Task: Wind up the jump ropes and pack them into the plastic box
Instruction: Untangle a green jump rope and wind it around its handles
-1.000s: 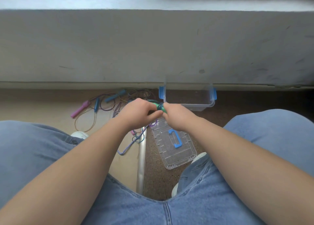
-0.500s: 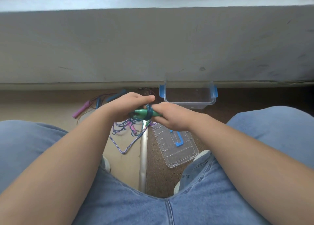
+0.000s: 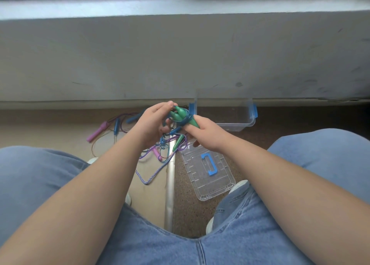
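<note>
Head view, one frame.

1. Green handles (image 3: 183,115): a pair, held side by side just above the middle of the frame, tips pointing to the upper left. A blue cord (image 3: 187,121) is looped round them.
2. Right hand (image 3: 207,135): fingers curled round the lower ends of the green handles, gripping them firmly.
3. Left hand (image 3: 152,122): fingers curled, thumb and forefinger up at the tips of the handles, where they appear to pinch the blue cord.
4. Plastic box (image 3: 237,125): clear with blue latches, lid off, on the floor against the foot of the wall. It sits right of centre, just beyond the right hand.
5. Lid (image 3: 220,186): clear with a blue carry handle (image 3: 210,164), flat on the dark floor below the right hand, apart from the box.
6. Loose ropes on the floor, left of centre and under the hands:
   - a pink handle (image 3: 98,132)
   - a blue handle (image 3: 116,125)
   - a further green handle (image 3: 178,143)
   - a second pink handle (image 3: 157,154)
   - a braided purple-and-white rope (image 3: 154,174) trailing toward the lower middle
7. Metal strip (image 3: 170,196): runs down the floor between pale and dark flooring.
8. Legs in blue jeans (image 3: 40,174): fill the lower corners of the frame.
</note>
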{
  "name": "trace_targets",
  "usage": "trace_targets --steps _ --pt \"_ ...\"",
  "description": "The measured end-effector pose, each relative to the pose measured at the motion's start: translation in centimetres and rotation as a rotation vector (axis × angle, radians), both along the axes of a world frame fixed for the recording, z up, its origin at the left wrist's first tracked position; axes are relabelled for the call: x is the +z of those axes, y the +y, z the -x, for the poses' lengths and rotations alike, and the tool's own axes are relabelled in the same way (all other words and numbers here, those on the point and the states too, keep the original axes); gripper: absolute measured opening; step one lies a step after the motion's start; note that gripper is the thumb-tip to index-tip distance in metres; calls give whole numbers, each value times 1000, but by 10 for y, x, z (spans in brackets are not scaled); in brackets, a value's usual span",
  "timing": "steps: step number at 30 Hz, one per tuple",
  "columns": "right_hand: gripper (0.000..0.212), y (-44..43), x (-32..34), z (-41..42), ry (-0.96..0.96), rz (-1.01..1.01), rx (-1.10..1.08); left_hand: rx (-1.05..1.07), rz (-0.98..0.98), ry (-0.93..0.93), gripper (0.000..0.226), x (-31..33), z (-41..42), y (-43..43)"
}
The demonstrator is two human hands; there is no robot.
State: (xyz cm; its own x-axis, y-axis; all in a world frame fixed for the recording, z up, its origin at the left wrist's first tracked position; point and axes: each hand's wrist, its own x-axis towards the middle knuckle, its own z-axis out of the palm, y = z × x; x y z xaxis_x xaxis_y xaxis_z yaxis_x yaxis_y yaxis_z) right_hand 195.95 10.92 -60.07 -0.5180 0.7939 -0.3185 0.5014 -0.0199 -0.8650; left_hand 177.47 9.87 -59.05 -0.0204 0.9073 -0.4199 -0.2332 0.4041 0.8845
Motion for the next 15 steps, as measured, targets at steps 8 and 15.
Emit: trace_targets --steps 8,15 --pt "42 0 1 4 341 193 -109 143 -95 84 28 -5 -13 -2" --pt "22 2 -8 11 428 242 -270 128 -194 258 29 -4 -37 -9"
